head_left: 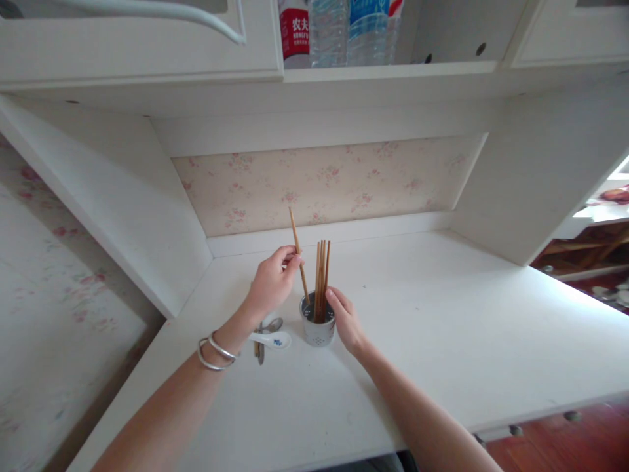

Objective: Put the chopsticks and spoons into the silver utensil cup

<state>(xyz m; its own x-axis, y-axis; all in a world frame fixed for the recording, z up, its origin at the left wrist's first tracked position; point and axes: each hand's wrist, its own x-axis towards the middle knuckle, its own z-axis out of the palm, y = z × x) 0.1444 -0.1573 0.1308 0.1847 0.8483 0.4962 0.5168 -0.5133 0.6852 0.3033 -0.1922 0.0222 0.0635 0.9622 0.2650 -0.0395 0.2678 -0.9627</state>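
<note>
My left hand (273,280) pinches a single wooden chopstick (297,252), tilted, with its lower end inside a small perforated metal holder (317,330) on the white desk (442,341). Several more chopsticks (322,278) stand upright in the holder. My right hand (345,321) rests against the holder's right side, fingers curved around its rim. Two silver bangles circle my left wrist.
A white ceramic spoon (275,340) with a blue mark and a metal spoon (272,325) lie just left of the holder. White shelf walls flank the desk. Floral wallpaper backs it. Water bottles (344,29) stand on the shelf above.
</note>
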